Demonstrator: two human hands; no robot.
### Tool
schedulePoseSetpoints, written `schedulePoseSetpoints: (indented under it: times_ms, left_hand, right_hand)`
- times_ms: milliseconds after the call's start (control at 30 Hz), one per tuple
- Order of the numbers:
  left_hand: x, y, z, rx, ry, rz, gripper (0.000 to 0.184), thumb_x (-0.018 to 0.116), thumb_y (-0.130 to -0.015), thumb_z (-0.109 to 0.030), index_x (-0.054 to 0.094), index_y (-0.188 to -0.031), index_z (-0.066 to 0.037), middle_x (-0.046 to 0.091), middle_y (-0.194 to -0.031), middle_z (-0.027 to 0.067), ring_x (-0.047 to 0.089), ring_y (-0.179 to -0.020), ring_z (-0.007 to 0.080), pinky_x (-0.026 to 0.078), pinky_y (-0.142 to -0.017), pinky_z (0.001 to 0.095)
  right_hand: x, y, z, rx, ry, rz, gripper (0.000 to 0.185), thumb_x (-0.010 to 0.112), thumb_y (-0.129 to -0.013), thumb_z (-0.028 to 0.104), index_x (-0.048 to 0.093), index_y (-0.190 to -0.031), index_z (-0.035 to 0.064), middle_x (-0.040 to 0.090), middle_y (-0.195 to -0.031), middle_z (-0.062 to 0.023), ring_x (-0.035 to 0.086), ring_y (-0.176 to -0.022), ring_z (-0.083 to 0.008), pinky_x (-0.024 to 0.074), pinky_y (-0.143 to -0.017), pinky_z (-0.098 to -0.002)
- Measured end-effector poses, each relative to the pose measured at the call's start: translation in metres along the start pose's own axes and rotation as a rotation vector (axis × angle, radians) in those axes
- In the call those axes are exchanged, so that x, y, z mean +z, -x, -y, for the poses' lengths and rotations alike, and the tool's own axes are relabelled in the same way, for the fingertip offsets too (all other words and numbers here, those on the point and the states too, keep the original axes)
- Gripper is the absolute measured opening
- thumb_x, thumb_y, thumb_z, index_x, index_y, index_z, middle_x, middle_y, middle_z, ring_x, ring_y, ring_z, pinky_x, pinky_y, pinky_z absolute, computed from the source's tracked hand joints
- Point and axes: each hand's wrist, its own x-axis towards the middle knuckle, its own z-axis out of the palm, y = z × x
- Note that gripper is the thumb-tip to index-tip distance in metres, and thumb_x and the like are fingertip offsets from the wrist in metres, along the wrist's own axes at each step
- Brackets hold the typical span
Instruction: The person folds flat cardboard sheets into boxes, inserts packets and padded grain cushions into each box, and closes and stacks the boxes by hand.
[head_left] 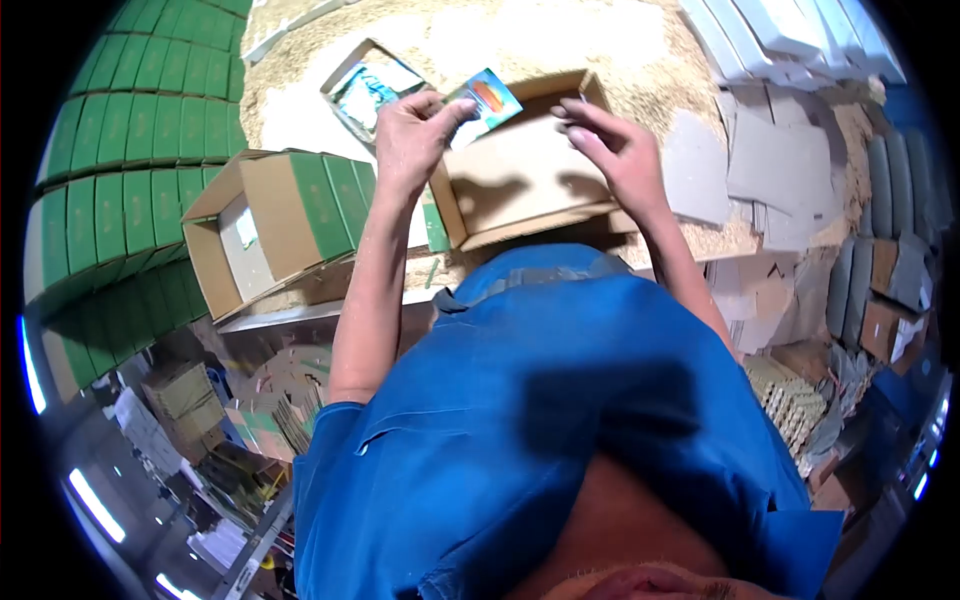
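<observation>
A small blue printed packet (492, 101) with an orange picture is pinched between the thumb and fingers of my left hand (415, 135). Just beyond that hand, a small open box (338, 82) holds blue-and-white packets (368, 92). My right hand (618, 150) hovers over the right side of an open cardboard box (520, 180), its fingers slightly apart and nothing visible in them. The inside of this box looks bare and pale, and shadows of both hands fall on it.
Stacked green boxes (120, 130) fill the left side. An open carton (270, 215) lies on its side beside them. Flat grey cardboard sheets (780, 165) lie at right, with white bundles (770, 35) behind.
</observation>
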Motion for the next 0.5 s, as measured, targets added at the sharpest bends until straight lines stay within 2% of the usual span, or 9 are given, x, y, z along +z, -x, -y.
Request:
schedulePoseSetpoints:
  times_ms: [67,133,167,200,300,400,500]
  left_hand:
    - [0.019,0.017,0.003,-0.009,0.053,0.111,0.019,0.078,-0.082,-0.019,0.073,-0.079,0.000,0.060,-0.061,-0.0028,0.048,-0.055,0.0020,0.037,-0.049,0.0207]
    - [0.031,0.030,0.004,-0.045,0.086,0.169,0.017,0.077,-0.083,-0.015,0.072,-0.081,0.001,0.063,-0.064,-0.0008,0.052,-0.057,0.0027,0.040,-0.051,0.0206]
    - [0.034,0.034,0.007,-0.055,0.110,0.199,0.017,0.077,-0.083,-0.014,0.072,-0.083,0.002,0.065,-0.065,0.0013,0.055,-0.058,0.0037,0.042,-0.052,0.0207]
    - [0.036,0.037,0.010,-0.077,0.097,0.213,0.016,0.076,-0.083,-0.013,0.072,-0.086,0.002,0.067,-0.069,0.0029,0.057,-0.060,0.0048,0.045,-0.055,0.0209]
    - [0.040,0.050,0.009,-0.088,0.197,0.226,0.020,0.076,-0.083,-0.010,0.071,-0.099,0.000,0.071,-0.083,0.0053,0.063,-0.072,0.0073,0.048,-0.061,0.0208]
    - [0.041,0.057,0.018,-0.094,0.120,0.217,0.022,0.075,-0.083,-0.012,0.071,-0.099,0.003,0.070,-0.080,0.0055,0.061,-0.069,0.0065,0.048,-0.061,0.0218]
    - [0.043,0.060,0.022,-0.105,0.147,0.209,0.021,0.072,-0.086,-0.014,0.072,-0.097,0.003,0.069,-0.078,0.0045,0.059,-0.067,0.0060,0.048,-0.061,0.0217]
  right_hand:
    - [0.008,-0.003,0.012,0.051,-0.092,0.054,0.031,0.070,-0.087,0.015,0.069,-0.113,-0.0002,0.073,-0.102,-0.0083,0.065,-0.091,-0.0124,0.0529,-0.078,-0.0265]
    - [0.009,-0.005,0.005,0.009,0.034,0.153,0.027,0.070,-0.086,0.013,0.071,-0.108,-0.0022,0.073,-0.097,-0.0085,0.066,-0.088,-0.0120,0.0532,-0.073,-0.0264]
    - [0.011,-0.009,-0.003,0.041,-0.023,0.216,0.021,0.069,-0.086,0.011,0.073,-0.101,-0.0019,0.074,-0.088,-0.0086,0.066,-0.080,-0.0102,0.0531,-0.069,-0.0258]
    - [0.011,-0.006,-0.007,0.036,0.055,0.146,0.016,0.070,-0.084,0.009,0.075,-0.095,-0.0008,0.074,-0.081,-0.0072,0.066,-0.073,-0.0094,0.0531,-0.067,-0.0249]
    - [0.013,0.000,-0.005,0.056,0.034,0.109,0.014,0.073,-0.081,0.008,0.076,-0.093,0.0004,0.074,-0.080,-0.0074,0.066,-0.071,-0.0090,0.0532,-0.066,-0.0242]
    - [0.012,0.002,-0.010,0.108,0.060,0.077,0.014,0.075,-0.079,0.008,0.077,-0.091,0.0013,0.074,-0.079,-0.0075,0.066,-0.070,-0.0090,0.0534,-0.065,-0.0237]
    - [0.013,0.004,-0.012,0.116,0.061,0.043,0.019,0.082,-0.074,0.011,0.076,-0.086,-0.0027,0.072,-0.074,-0.0083,0.065,-0.066,-0.0089,0.0527,-0.061,-0.0231]
